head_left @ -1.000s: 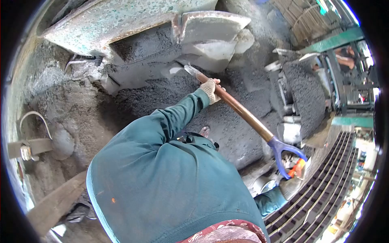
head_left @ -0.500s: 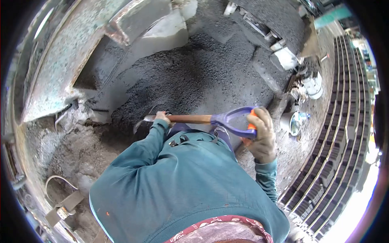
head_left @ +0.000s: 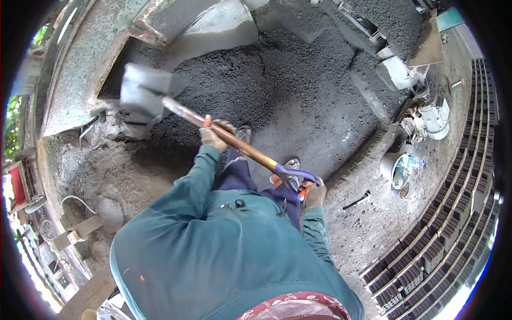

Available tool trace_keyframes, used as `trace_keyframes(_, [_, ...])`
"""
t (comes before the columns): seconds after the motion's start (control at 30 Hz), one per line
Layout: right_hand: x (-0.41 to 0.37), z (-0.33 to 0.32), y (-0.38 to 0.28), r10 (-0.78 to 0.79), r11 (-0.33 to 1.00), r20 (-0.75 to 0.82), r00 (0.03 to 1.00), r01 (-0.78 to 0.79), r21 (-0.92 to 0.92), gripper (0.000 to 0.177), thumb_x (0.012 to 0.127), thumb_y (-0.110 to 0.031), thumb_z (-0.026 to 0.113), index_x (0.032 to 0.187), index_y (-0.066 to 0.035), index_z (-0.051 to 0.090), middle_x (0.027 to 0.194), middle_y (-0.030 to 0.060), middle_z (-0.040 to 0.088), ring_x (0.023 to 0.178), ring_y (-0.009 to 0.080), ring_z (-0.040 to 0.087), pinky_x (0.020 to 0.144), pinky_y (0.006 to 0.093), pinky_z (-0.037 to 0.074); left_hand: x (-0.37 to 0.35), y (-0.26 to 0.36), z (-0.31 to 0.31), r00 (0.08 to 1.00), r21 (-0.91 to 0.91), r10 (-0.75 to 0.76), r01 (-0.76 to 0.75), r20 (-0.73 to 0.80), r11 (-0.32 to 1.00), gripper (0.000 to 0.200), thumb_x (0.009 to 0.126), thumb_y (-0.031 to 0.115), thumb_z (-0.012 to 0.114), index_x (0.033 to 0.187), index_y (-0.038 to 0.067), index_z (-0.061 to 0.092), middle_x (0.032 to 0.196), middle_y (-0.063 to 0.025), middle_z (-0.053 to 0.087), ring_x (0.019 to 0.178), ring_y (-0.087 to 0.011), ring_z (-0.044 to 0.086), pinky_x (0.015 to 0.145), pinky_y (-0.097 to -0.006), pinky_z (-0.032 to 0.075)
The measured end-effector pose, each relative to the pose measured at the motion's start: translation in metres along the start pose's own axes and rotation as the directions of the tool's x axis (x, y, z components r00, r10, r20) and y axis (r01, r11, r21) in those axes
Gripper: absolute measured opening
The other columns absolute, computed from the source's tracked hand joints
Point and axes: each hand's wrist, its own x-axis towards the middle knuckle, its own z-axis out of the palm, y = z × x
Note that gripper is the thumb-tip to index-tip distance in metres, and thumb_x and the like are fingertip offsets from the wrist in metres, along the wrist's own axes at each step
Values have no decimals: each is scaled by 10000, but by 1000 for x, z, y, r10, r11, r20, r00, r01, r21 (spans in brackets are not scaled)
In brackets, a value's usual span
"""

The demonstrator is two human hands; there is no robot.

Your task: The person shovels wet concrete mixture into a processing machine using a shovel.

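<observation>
A shovel (head_left: 242, 146) slants across in front of me, its wooden shaft running to a purple D-handle with an orange grip. My left hand (head_left: 216, 136), in a worn glove, is wrapped round the middle of the shaft. My right hand (head_left: 314, 195), also gloved, is closed on the D-handle near my right thigh. The shovel's pale metal blade (head_left: 143, 92) is smeared by motion at the upper left, in front of a metal opening (head_left: 114, 72). Dark grey, grainy mix (head_left: 224, 88) is heaped below and beyond the shaft.
On the right are a motor (head_left: 434, 121), a bucket (head_left: 391, 165) with plastic bottles in it, and a hammer (head_left: 356, 201) on the floor. Racks of dark blocks (head_left: 445, 234) curve along the right side. A rough grey mound (head_left: 90, 170) lies at the left.
The blade has swung up and left from near my feet to the metal opening. My right hand has dropped toward my thigh with the handle; my left hand has risen slightly.
</observation>
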Motion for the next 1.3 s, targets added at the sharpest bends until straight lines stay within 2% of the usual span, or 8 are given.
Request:
trace_keyframes(0.23, [-30, -145, 34, 308, 718, -808, 502, -680, -148, 364, 806, -362, 787, 739, -23, 673, 702, 62, 641, 541, 187, 584, 458, 371, 468, 132, -235, -38, 757, 228, -551, 640, -352, 734, 384, 856, 431, 662, 870, 78, 512, 734, -133, 563, 644, -333, 583, 587, -532, 502])
trace_keyframes(0.37, [-107, -259, -22, -117, 928, -930, 349, -295, -228, 245, 803, -163, 773, 691, -10, 618, 576, 67, 581, 385, 167, 489, 324, 317, 384, 56, -344, -10, 461, 65, -832, 883, -310, 465, 474, 882, 510, 616, 719, 86, 480, 618, -121, 508, 543, -320, 526, 581, -527, 469])
trace_keyframes(0.53, [-55, -169, -123, -93, 977, -781, 618, -95, -191, 186, 894, -92, 588, 939, 44, 708, 650, 60, 618, 507, 189, 570, 421, 306, 452, 91, -347, 5, 552, -68, -769, 797, -323, 600, 418, 865, 479, 621, 759, 92, 506, 632, -122, 511, 555, -308, 505, 562, -495, 441])
trace_keyframes(0.63, [76, -95, 5, -393, 91, 40, 919, 82, -992, 133, 859, -96, 582, 836, -28, 693, 675, 67, 620, 588, 162, 619, 477, 315, 478, 226, -210, -35, 820, 162, -526, 565, -227, 809, 327, 958, 422, 529, 965, 95, 521, 698, -86, 505, 602, -304, 552, 705, -566, 512])
trace_keyframes(0.7, [102, 73, 0, 114, 967, -551, 827, -221, -131, 118, 775, 10, 661, 864, -35, 597, 618, 78, 582, 450, 187, 569, 386, 350, 438, 322, -110, -77, 750, 44, -647, 657, -134, 753, 391, 960, 439, 520, 746, 111, 518, 541, -42, 461, 536, -242, 523, 695, -528, 486])
trace_keyframes(1.17, [-73, -50, 229, 650, 704, -389, 653, -323, 633, 337, 850, -14, 611, 1164, -69, 503, 880, 122, 629, 576, 284, 595, 405, 478, 454, 156, -109, -209, 832, 451, -319, 524, -455, 723, 412, 919, 562, 497, 989, 156, 507, 844, -45, 507, 719, -254, 479, 635, -453, 449])
trace_keyframes(1.27, [-138, -56, 245, 638, 763, -340, 691, -510, 397, 365, 800, -393, 711, 1085, -196, 596, 1026, 29, 661, 1010, 246, 618, 818, 535, 499, 120, -109, -207, 758, 415, -365, 617, -540, 668, 548, 920, 603, 436, 572, 180, 405, 521, -38, 375, 492, -275, 366, 532, -472, 378])
trace_keyframes(1.3, [-146, -74, 330, 452, 850, -270, 850, -502, -157, 344, 799, -392, 714, 1073, -212, 610, 1000, 9, 672, 1002, 232, 629, 784, 550, 501, 111, -113, -200, 758, 463, -358, 628, -545, 626, 651, 923, 611, 409, 459, 165, 317, 453, -45, 308, 472, -304, 358, 549, -500, 392])
